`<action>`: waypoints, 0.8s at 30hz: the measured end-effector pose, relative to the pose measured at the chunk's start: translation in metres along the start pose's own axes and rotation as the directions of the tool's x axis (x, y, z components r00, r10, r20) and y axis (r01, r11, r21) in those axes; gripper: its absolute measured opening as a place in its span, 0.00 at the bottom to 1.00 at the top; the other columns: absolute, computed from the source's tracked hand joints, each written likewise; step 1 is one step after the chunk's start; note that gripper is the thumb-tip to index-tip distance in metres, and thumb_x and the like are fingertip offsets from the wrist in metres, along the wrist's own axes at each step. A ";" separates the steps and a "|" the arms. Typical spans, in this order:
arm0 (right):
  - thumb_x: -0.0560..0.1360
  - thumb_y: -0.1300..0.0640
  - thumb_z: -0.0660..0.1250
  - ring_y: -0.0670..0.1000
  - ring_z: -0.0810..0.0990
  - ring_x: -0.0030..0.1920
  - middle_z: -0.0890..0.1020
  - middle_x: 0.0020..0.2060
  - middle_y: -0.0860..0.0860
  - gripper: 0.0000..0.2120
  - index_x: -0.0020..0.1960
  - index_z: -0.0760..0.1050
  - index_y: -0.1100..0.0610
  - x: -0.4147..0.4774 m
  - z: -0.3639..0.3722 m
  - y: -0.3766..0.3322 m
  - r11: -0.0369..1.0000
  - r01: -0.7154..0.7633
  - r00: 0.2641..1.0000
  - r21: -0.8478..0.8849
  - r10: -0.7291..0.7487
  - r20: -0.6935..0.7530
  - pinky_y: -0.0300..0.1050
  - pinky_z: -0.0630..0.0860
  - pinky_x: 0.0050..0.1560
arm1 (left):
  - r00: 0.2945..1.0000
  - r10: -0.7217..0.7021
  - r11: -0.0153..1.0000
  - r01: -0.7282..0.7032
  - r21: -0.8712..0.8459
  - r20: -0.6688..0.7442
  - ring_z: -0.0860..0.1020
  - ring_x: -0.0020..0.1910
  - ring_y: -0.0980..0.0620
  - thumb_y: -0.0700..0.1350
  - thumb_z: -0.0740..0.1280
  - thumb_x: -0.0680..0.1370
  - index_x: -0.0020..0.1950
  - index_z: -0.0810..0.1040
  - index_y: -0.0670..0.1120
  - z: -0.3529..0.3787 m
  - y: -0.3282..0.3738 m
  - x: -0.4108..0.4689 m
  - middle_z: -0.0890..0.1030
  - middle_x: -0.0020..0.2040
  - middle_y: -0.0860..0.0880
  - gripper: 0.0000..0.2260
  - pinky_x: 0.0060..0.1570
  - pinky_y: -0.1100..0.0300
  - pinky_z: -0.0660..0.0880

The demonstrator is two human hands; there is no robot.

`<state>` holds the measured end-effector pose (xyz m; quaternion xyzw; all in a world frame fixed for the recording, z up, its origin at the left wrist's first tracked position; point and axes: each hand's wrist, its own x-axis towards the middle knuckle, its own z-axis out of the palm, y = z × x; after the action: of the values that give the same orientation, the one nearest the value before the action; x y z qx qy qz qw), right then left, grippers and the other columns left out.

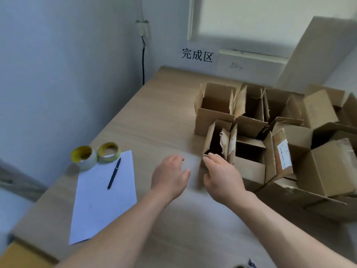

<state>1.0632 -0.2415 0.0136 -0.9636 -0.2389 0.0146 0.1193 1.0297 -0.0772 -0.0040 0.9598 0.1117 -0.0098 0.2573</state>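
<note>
Box (flaps up), near edge touched by spread right hand; left hand relaxed over table beside it.

Left grip palm-down, fingers loose; right grip just beside it, fingers forward, thumb apart

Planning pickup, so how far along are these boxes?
Done: several boxes stand erected near the sign. In hand: right hand touches the narrow front box; left hand hovers open. To do: all tops gape unsealed; tape rolls sit aside.
</note>
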 end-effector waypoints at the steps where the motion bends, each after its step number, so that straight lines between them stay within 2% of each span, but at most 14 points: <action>1: 0.75 0.58 0.62 0.55 0.73 0.65 0.76 0.63 0.51 0.18 0.65 0.74 0.56 -0.005 -0.001 -0.011 1.000 0.017 1.000 -0.008 -0.017 -0.003 0.49 0.76 0.55 | 1.000 0.012 1.000 -0.012 0.024 -0.010 0.70 0.67 0.51 0.54 0.62 0.80 0.69 0.71 0.48 -0.006 -0.007 -0.012 0.73 0.68 0.51 0.19 0.60 0.55 0.70; 4: 0.75 0.58 0.63 0.56 0.74 0.63 0.77 0.60 0.52 0.16 0.62 0.74 0.58 -0.021 -0.003 -0.043 0.998 0.064 0.998 -0.017 -0.065 -0.014 0.50 0.77 0.55 | 0.998 0.045 0.996 -0.042 0.081 -0.034 0.68 0.67 0.52 0.55 0.61 0.81 0.69 0.70 0.48 -0.026 -0.024 -0.051 0.72 0.67 0.52 0.19 0.61 0.55 0.69; 8: 0.76 0.55 0.63 0.54 0.73 0.63 0.76 0.62 0.51 0.17 0.64 0.72 0.56 -0.039 0.001 -0.090 0.992 0.121 0.992 -0.025 -0.120 0.024 0.51 0.75 0.56 | 0.994 0.031 0.989 -0.016 0.144 -0.102 0.69 0.65 0.52 0.56 0.61 0.81 0.67 0.71 0.48 -0.049 -0.050 -0.102 0.73 0.65 0.53 0.18 0.59 0.55 0.68; 14: 0.75 0.56 0.63 0.55 0.73 0.62 0.76 0.62 0.52 0.18 0.64 0.72 0.57 -0.065 0.014 -0.165 0.943 0.333 0.936 0.020 -0.333 0.111 0.52 0.75 0.55 | 0.964 -0.169 0.959 0.209 0.192 -0.207 0.66 0.70 0.50 0.56 0.60 0.81 0.70 0.71 0.47 -0.082 -0.098 -0.186 0.71 0.70 0.50 0.21 0.66 0.52 0.66; 19: 0.78 0.53 0.61 0.54 0.70 0.66 0.74 0.65 0.52 0.17 0.65 0.71 0.57 -0.101 0.018 -0.217 0.853 0.522 0.836 0.033 -0.518 0.179 0.51 0.74 0.56 | 0.873 -0.385 0.877 0.447 0.176 -0.298 0.66 0.70 0.51 0.56 0.59 0.81 0.72 0.69 0.49 -0.099 -0.124 -0.271 0.70 0.71 0.52 0.22 0.65 0.53 0.67; 24: 0.78 0.53 0.62 0.54 0.71 0.66 0.74 0.65 0.52 0.18 0.66 0.71 0.57 -0.155 0.026 -0.258 0.728 0.674 0.691 0.125 -0.682 0.239 0.51 0.74 0.58 | 0.726 -0.592 0.741 0.661 0.118 -0.350 0.64 0.73 0.49 0.55 0.60 0.81 0.72 0.69 0.48 -0.097 -0.122 -0.367 0.69 0.73 0.50 0.21 0.68 0.52 0.65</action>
<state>0.8058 -0.0869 0.0448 -0.7943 -0.5909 0.1033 0.0959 0.6419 -0.0034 0.0484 0.8782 0.4658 0.0305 0.1040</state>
